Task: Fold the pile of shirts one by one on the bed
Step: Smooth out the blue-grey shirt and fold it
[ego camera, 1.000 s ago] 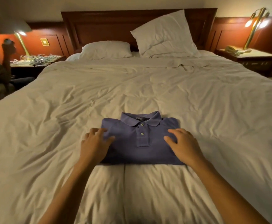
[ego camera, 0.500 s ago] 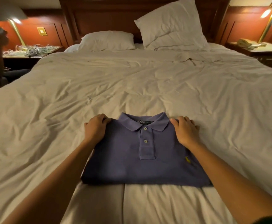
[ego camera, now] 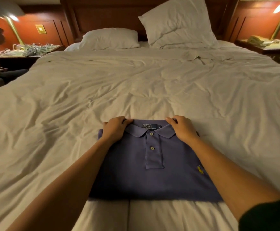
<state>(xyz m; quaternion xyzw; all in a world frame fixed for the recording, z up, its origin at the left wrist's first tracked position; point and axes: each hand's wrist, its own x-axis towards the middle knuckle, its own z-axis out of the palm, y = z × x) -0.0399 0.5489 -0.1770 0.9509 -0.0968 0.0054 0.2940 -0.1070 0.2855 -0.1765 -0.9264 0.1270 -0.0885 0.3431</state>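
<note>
I read this purple polo shirt as already folded into a neat rectangle, lying flat on the bed. The left hand grips the fold just left of the collar and the right hand just right of it, fingers curled over the far edge (thumbs hidden). Next, I judge, I lift it aside evenly, since the soft knit would sag. Beyond the collar the bedding is white, rumpled cotton.

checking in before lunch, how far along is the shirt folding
Done: the blue polo shirt lies folded on the bed. In hand: the left hand and right hand grip its shoulders beside the collar. Left: no other shirts in view, so I cannot tell.
</note>
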